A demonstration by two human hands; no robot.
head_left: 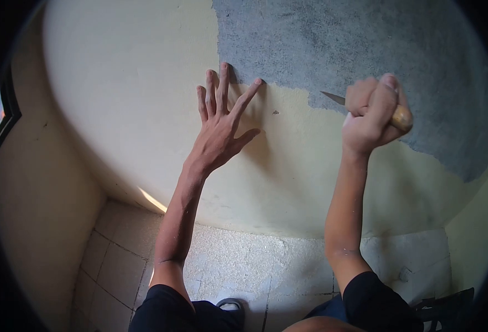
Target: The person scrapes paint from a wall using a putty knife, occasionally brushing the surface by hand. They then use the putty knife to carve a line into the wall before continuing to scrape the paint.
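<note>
Floor tiles (238,260) below us, our right hand (372,119) fisted tight around a wooden-handled scraper (402,117), blade jutting left from the knuckles, our left hand (222,124) splayed open and empty, flat on the yellow wall (116,83), grey patch (365,39) at our fingertips.

I take the grey patch (365,44) as my mark. Below its lower edge, the cream wall (128,83) lies bare between my left hand (222,127) and right hand (374,116), so there is free room to pass. The left hand is spread flat on the wall with fingertips touching the patch's lower left corner, blocking it. The right hand, fisted round a knife (333,98), sits at the patch's lower edge with the blade pointing left, barring that stretch. Far left of the patch a side wall (39,182) closes the way. Well below the patch, the floor (244,265) is free between my forearms.
</note>
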